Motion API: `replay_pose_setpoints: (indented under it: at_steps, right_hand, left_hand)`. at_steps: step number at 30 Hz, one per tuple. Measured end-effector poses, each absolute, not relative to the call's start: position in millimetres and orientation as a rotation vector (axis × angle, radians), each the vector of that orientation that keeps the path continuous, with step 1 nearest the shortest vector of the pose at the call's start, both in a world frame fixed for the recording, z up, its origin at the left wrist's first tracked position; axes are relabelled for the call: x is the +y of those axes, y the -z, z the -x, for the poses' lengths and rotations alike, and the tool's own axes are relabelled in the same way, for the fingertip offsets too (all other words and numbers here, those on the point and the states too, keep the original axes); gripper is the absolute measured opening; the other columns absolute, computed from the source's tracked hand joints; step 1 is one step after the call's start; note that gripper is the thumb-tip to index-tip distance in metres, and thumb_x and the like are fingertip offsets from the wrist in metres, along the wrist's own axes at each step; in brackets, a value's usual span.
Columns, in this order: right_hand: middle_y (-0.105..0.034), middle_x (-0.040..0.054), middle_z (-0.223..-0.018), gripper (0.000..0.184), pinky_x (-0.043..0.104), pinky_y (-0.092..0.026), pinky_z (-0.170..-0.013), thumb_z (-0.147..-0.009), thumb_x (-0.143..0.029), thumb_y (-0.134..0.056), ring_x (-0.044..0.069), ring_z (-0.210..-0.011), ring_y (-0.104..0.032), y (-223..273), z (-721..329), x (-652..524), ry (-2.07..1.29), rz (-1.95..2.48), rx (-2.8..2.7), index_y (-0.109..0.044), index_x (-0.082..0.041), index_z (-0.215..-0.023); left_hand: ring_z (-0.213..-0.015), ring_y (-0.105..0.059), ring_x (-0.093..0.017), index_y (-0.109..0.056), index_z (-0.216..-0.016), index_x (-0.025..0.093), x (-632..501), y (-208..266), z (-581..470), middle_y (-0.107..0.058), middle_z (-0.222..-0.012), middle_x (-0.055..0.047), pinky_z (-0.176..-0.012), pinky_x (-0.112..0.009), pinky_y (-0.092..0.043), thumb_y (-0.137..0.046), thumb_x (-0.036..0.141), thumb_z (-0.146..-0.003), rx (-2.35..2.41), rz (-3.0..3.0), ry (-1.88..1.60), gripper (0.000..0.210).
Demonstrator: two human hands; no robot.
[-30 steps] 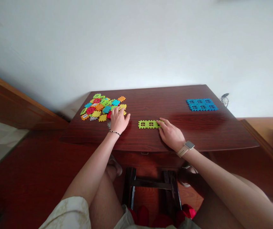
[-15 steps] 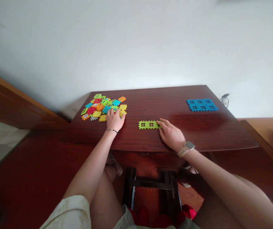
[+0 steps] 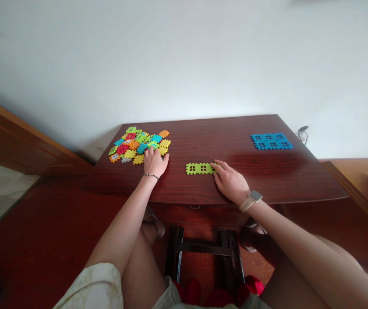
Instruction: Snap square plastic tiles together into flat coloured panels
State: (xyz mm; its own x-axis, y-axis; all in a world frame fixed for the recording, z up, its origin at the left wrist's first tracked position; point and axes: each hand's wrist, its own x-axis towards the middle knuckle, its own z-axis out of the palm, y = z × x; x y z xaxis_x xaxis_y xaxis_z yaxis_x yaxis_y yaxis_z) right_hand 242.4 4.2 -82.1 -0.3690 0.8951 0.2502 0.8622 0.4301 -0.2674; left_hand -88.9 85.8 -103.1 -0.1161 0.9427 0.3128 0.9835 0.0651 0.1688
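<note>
My left hand (image 3: 155,164) reaches over the near right side of a pile of interlocking toy tiles (image 3: 130,153) in green, yellow, red, orange and blue. Its fingers are apart and touch the tiles, with the thumb held out to the side; the fingertips are partly hidden. My right hand (image 3: 231,182) holds the right end of a green strip of joined window tiles (image 3: 198,168) flat against the table. Its fingers lie over that end and cover it.
On the right of the dark wooden table (image 3: 203,137) lies a blue panel of joined window tiles (image 3: 271,141). A white wall stands behind, with a black cable (image 3: 303,134) beside the table. Below the front edge is a dark stool frame (image 3: 205,247).
Several tiles under my left fingers have shifted slightly, and its fingers have moved a little among them. My right hand and the green strip have stayed nearly still.
</note>
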Motion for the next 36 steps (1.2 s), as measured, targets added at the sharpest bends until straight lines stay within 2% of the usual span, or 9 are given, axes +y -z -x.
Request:
replay_pose_setpoints:
  at_steps: [12,17,21,24,26,30,36]
  right_hand:
    - [-0.061,0.0173,-0.157,0.043,0.045,-0.061,-0.106,-0.108,-0.022,-0.047,0.031,-0.129,-0.070,88.6,-244.4,6.5,-0.093,1.462,-2.321,-0.063,-0.013,-0.148]
    - [-0.062,0.0180,-0.155,0.043,0.045,-0.062,-0.105,-0.107,-0.021,-0.050,0.032,-0.128,-0.071,90.8,-245.2,7.4,-0.080,1.434,-2.312,-0.064,-0.013,-0.147]
    - [-0.062,0.0176,-0.156,0.043,0.045,-0.062,-0.106,-0.106,-0.020,-0.051,0.032,-0.129,-0.071,91.0,-245.6,7.6,-0.076,1.430,-2.312,-0.064,-0.015,-0.147]
    - [-0.062,0.0173,-0.156,0.043,0.046,-0.062,-0.105,-0.107,-0.021,-0.050,0.032,-0.128,-0.071,91.6,-246.0,7.8,-0.081,1.432,-2.311,-0.064,-0.015,-0.148]
    - [-0.062,0.0178,-0.156,0.043,0.047,-0.062,-0.106,-0.107,-0.021,-0.049,0.033,-0.129,-0.071,91.9,-246.2,8.0,-0.084,1.432,-2.314,-0.063,-0.014,-0.148]
    - [-0.062,0.0176,-0.156,0.043,0.046,-0.061,-0.106,-0.107,-0.021,-0.049,0.032,-0.129,-0.070,92.0,-246.3,8.0,-0.081,1.428,-2.316,-0.063,-0.014,-0.147]
    - [-0.062,0.0170,-0.156,0.043,0.046,-0.062,-0.106,-0.108,-0.023,-0.048,0.032,-0.128,-0.071,92.9,-246.7,8.0,-0.074,1.421,-2.311,-0.064,-0.015,-0.147]
  left_hand:
    - [-0.136,-0.056,-0.042,-0.067,-0.124,0.003,89.5,104.2,87.6,-0.062,-0.139,-0.028,-0.120,-0.054,-0.046,-0.055,0.037,-0.102,-2.171,2.012,0.636,0.042]
    - [-0.132,-0.059,-0.039,-0.067,-0.124,0.010,89.2,100.1,88.0,-0.065,-0.134,-0.023,-0.118,-0.053,-0.050,-0.056,0.029,-0.100,-2.092,2.009,0.765,0.033]
    - [-0.130,-0.060,-0.038,-0.070,-0.114,0.016,89.3,97.0,92.0,-0.067,-0.131,-0.019,-0.118,-0.053,-0.049,-0.057,0.026,-0.098,-2.037,2.028,0.787,0.022]
    - [-0.137,-0.056,-0.039,-0.069,-0.107,0.018,89.1,96.5,95.7,-0.066,-0.137,-0.019,-0.119,-0.055,-0.046,-0.060,0.027,-0.098,-2.064,2.041,0.749,0.016]
    - [-0.140,-0.054,-0.039,-0.068,-0.106,0.018,88.5,97.2,97.1,-0.066,-0.139,-0.021,-0.118,-0.056,-0.046,-0.061,0.030,-0.098,-2.084,2.051,0.710,0.016]
    - [-0.135,-0.057,-0.040,-0.069,-0.113,0.018,86.2,98.7,96.2,-0.070,-0.131,-0.020,-0.113,-0.056,-0.049,-0.058,0.030,-0.100,-2.081,2.076,0.610,0.021]
    - [-0.136,-0.056,-0.042,-0.072,-0.119,0.016,82.7,96.1,89.8,-0.065,-0.143,-0.021,-0.112,-0.056,-0.050,-0.057,0.030,-0.101,-2.081,2.059,0.539,0.027]
